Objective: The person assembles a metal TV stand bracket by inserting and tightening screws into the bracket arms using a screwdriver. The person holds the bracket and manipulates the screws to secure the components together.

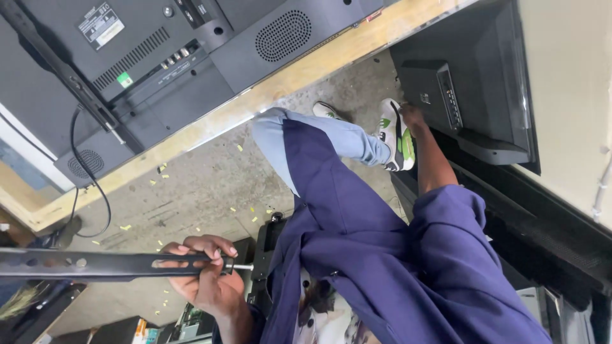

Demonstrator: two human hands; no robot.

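Big TV (pixel 159 57) lies back-up on a wooden bench (pixel 306 70), black cable (pixel 80 159) hanging off its edge toward the concrete floor (pixel 204 185), which is dotted w/ yellow scraps. 2nd TV (pixel 472 89) stands at right, back facing in, against a pale wall (pixel 567 95). Person in a purple coat (pixel 382 255) and light jeans, white-green shoes (pixel 395 134) below. Long black slotted bracket (pixel 83 264) runs in from the left edge, lower left. Left hand (pixel 207 271) is closed round the bracket's near end, fingers (pixel 204 245) curled over the top. Right hand (pixel 411 114) is on the 2nd TV's lower back panel; can't tell whether it grips or just rests. A small metal bit juts out just beside the left hand; too small to ID.
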